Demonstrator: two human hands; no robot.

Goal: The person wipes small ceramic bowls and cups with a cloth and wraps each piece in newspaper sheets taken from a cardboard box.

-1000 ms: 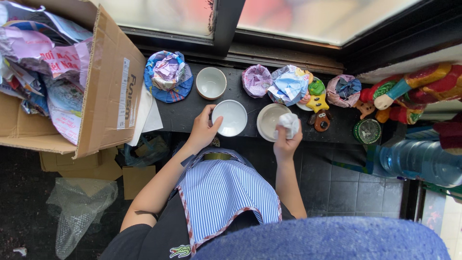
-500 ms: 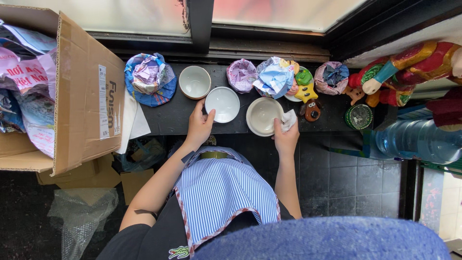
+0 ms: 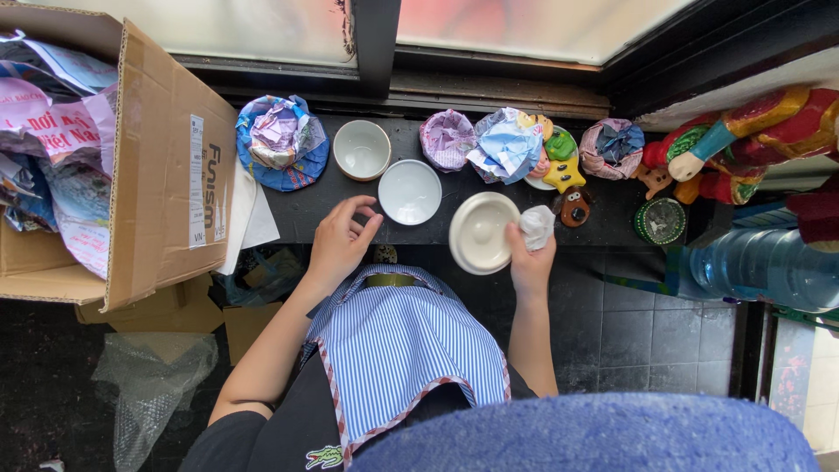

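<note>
Far left, an open cardboard box (image 3: 166, 175) stuffed with crumpled printed paper, standing off the ledge's left end. On the dark ledge (image 3: 306, 210) under the window, near its left end, a paper-wrapped bundle (image 3: 281, 140), then a small white cup (image 3: 362, 149) toward the back edge and a white bowl (image 3: 409, 191) just in front of it. Left hand (image 3: 336, 245) at the front edge, fingers loosely curled and holding nothing, fingertips just short of the bowl. Worth bringing that hand flat onto the ledge or the plate rim for steadiness. Next, a white plate (image 3: 479, 232) overhanging the front edge (hence the risk of a slip), gripped at its right rim by the right hand (image 3: 529, 262), which also pinches a wad of white cloth (image 3: 536, 226). Best wiped with firm pressure, plate drawn back over the ledge first. Behind, more wrapped bundles (image 3: 502, 144) and painted figurines (image 3: 564, 170); far right, a large water bottle (image 3: 760, 267).
</note>
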